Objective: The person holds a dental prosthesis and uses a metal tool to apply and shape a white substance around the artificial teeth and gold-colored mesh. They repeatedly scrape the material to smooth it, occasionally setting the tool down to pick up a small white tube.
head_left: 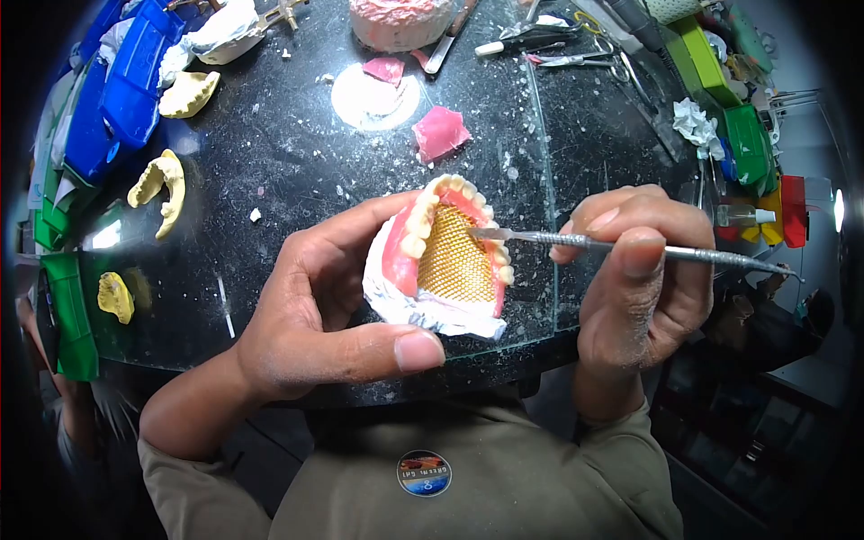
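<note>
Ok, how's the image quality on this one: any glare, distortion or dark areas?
Head view: glare whites out a round patch of the dark tabletop; head view: wide-angle distortion bows the table's edge, and the corners fall to black; head view: the gold mesh and metal tool remain readable.

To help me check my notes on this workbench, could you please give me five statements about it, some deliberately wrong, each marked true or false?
1. The left hand holds the dental model. True.
2. The mesh inside the dental model is blue. False: the mesh is gold-coloured.
3. The right hand grips a slim metal tool. True.
4. The large blue bin is at the right of the picture. False: it is at the left.
5. A loose pink piece lies on the dark table, beyond the dental model. True.
</note>
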`<state>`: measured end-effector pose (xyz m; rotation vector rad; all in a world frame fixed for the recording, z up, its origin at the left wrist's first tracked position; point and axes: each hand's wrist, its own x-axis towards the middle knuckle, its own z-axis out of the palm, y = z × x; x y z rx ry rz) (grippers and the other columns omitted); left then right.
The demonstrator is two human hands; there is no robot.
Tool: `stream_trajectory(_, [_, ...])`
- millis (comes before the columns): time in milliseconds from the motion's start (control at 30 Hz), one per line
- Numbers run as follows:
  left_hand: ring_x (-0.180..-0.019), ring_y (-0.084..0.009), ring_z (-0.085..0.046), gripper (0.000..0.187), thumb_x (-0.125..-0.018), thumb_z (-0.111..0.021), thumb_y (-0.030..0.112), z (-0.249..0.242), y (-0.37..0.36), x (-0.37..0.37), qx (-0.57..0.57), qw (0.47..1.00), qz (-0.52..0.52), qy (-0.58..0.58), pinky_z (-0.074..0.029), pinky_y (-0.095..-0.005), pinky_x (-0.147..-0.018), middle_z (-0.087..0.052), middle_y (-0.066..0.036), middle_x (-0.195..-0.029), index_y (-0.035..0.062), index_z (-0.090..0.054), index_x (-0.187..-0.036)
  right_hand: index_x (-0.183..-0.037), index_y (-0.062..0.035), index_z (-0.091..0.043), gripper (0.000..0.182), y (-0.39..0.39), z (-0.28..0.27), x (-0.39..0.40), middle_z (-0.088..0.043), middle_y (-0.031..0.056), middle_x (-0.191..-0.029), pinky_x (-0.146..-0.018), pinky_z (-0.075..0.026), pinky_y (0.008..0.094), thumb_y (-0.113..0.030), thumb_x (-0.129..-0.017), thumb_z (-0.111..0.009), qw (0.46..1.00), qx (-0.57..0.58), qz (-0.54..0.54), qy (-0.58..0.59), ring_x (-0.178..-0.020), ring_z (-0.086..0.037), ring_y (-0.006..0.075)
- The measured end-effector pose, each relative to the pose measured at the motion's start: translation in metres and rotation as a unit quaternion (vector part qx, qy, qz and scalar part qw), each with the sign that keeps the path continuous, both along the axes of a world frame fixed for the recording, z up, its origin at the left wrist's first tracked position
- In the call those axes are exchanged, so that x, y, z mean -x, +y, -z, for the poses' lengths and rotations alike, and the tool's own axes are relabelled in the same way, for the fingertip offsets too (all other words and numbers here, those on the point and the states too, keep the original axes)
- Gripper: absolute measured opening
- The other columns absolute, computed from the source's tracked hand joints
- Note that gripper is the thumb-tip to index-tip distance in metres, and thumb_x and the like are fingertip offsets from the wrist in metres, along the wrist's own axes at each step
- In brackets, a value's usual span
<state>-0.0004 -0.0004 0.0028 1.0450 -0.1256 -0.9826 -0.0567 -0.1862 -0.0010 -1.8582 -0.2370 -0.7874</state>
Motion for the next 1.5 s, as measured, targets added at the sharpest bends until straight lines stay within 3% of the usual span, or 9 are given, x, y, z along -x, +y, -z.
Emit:
stream_trajectory(433, [-0.108,-0.0275,-0.053,0.090,-0.055,-0.072,0.022,0.001,0.001,0.002,0.005,1.000,-0.011,0.006,-0.039,-0.0384,-0.096,-0.049,-0.022,-0.117,-0.0103,-0.030,-0.127,-0.089,0.0012,-0.048,0.029,-0.013,-0.009,0.007,-0.051,0.0129,-0.071,-0.046,-0.040,0.0231,-0.027,-0.092,-0.041,0.999,-0.008,0.017,-0.043,-0.053,-0.048,0.0160])
stream_trajectory(467, [-0.108,-0.0274,-0.053,0.090,-0.055,-0.073,0.022,0.001,0.001,0.001,0.004,1.000,-0.009,0.005,-0.039,-0.0383,-0.096,-0.049,-0.022,-0.117,-0.0104,-0.030,-0.127,-0.091,0.0020,-0.048,0.029,-0.018,-0.010,0.010,-0.055,0.0136,-0.073,-0.047,-0.045,0.0228,-0.026,-0.088,-0.050,0.997,-0.049,0.025,-0.057,-0.056,-0.054,0.0162])
stream_trajectory(633, [-0.107,-0.0258,-0.053,0.093,-0.055,-0.075,0.028,0.002,0.002,0.000,-0.001,1.000,-0.004,0.001,-0.039,-0.0364,-0.096,-0.050,-0.020,-0.117,-0.0107,-0.030,-0.127,-0.093,0.0036,-0.048,0.023,-0.058,0.001,0.039,-0.054,0.0172,-0.077,-0.055,-0.044,0.0245,-0.018,-0.092,-0.040,0.987,-0.039,0.151,-0.050,-0.060,-0.051,0.0174])
stream_trajectory(733, [-0.107,-0.0226,-0.053,0.079,-0.061,-0.070,0.007,0.012,0.007,0.001,0.067,0.998,-0.012,-0.002,-0.038,-0.0335,-0.095,-0.052,-0.019,-0.114,-0.0088,-0.031,-0.127,-0.094,0.0043,-0.049,0.020,-0.081,0.018,0.066,-0.055,0.0169,-0.081,-0.059,-0.045,0.0256,-0.014,-0.092,-0.041,0.966,-0.072,0.250,-0.004,-0.065,-0.052,0.0165])
stream_trajectory(933, [-0.106,-0.0294,-0.053,0.092,-0.053,-0.073,0.024,0.012,0.002,0.008,0.011,0.997,-0.069,-0.038,-0.040,-0.0391,-0.095,-0.049,-0.022,-0.118,-0.0092,-0.030,-0.128,-0.089,0.0048,-0.051,0.016,-0.097,0.045,0.099,-0.057,0.0142,-0.078,-0.058,-0.044,0.0229,-0.009,-0.090,-0.043,0.940,-0.076,0.333,0.017,-0.062,-0.053,0.0142])
stream_trajectory(1100, [-0.107,-0.0279,-0.053,0.096,-0.052,-0.075,0.032,0.012,0.001,0.009,-0.016,0.996,-0.065,-0.061,-0.040,-0.0384,-0.095,-0.049,-0.021,-0.117,-0.0106,-0.031,-0.126,-0.088,0.0055,-0.050,0.014,-0.099,0.048,0.097,-0.057,0.0141,-0.078,-0.057,-0.045,0.0231,-0.007,-0.090,-0.044,0.938,-0.041,0.345,-0.015,-0.061,-0.054,0.0146])
stream_trajectory(1500, [-0.108,-0.0279,-0.053,0.097,-0.052,-0.074,0.035,0.013,0.002,0.011,-0.037,0.993,-0.076,-0.083,-0.039,-0.0388,-0.096,-0.049,-0.021,-0.118,-0.0094,-0.032,-0.126,-0.090,0.0050,-0.051,0.014,-0.095,0.049,0.097,-0.058,0.0121,-0.082,-0.059,-0.048,0.0223,-0.008,-0.090,-0.045,0.934,-0.022,0.356,0.026,-0.064,-0.056,0.0125])
